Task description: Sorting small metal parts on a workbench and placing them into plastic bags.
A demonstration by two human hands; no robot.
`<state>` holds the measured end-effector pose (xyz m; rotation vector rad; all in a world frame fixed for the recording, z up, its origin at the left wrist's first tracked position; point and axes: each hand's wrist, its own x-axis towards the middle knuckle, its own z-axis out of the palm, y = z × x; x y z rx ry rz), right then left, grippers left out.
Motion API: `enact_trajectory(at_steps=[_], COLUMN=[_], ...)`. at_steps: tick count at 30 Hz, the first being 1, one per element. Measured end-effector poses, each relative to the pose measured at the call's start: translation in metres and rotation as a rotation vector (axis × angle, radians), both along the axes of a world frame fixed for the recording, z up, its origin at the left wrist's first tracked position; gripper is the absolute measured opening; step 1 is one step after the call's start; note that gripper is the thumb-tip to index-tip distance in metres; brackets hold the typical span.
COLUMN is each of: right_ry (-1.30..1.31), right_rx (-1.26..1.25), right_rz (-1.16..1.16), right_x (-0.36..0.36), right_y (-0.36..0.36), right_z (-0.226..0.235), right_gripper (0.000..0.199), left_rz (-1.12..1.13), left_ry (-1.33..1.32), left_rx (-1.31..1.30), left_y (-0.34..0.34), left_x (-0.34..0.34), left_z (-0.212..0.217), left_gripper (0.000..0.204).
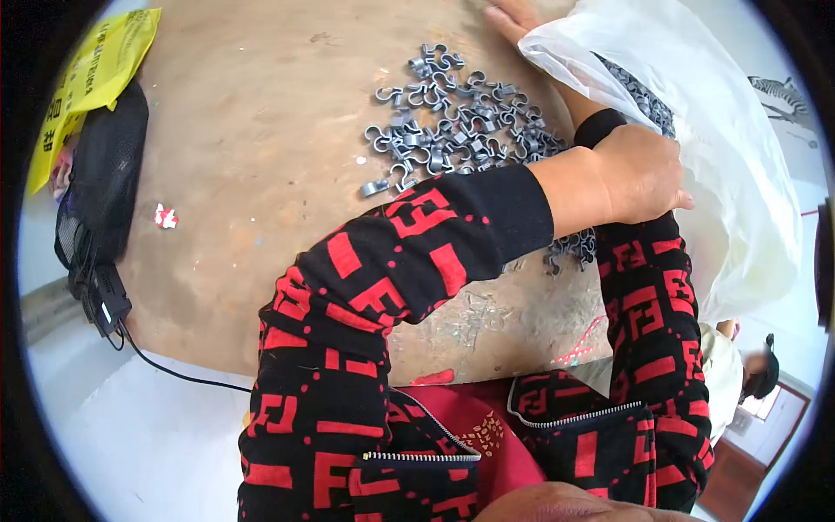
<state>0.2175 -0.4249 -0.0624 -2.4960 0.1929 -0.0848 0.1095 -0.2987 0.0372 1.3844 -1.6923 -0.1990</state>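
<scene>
Left hand: the left hand (639, 178) crossed over the right forearm and pinched the lower edge of the white plastic bag (696, 130).
Right hand: the right hand (513, 16) lay near the table's far edge, mostly hidden by the bag; grip could not be told.
Clips: grey metal clips (452, 113) lay heaped on the table just left of the bag; more showed inside it.
Risk: the bag could probably sag and spill clips toward the near edge.
Surface: a worn brown round table (261, 174), with a black mesh pouch (104, 174) and yellow paper (96, 70) at its left.
Room: pale floor.

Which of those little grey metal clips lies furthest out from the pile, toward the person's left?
The flat clip at the heap's lower-left edge, lying alone on the brown table.
</scene>
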Motion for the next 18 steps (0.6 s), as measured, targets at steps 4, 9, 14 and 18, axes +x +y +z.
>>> enact_trajectory(at_steps=[4,9,14,18], right_ry=[-0.153,-0.064,-0.397,-0.215], right_rx=[-0.004,-0.106,-0.022,-0.082], right_rz=[0.449,0.558,0.404,0.220], right_x=[-0.030,-0.081,-0.131,-0.156], right_y=[0.057,0.093,0.058,0.074], right_z=[0.036,0.033,-0.006,0.087], right_gripper=[0.049,0.044,0.035,0.049], left_rz=[0.008,-0.012,0.064,0.425], left_ry=[-0.100,-0.342,-0.164,0.182], left_rx=[0.146,0.031,-0.019,-0.276], left_y=[0.013,0.015,0.079,0.199], left_x=[0.010,0.021,0.026,0.011], left_z=[0.000,-0.053,0.003,0.068], left_gripper=[0.042,0.026,0.039,0.010])
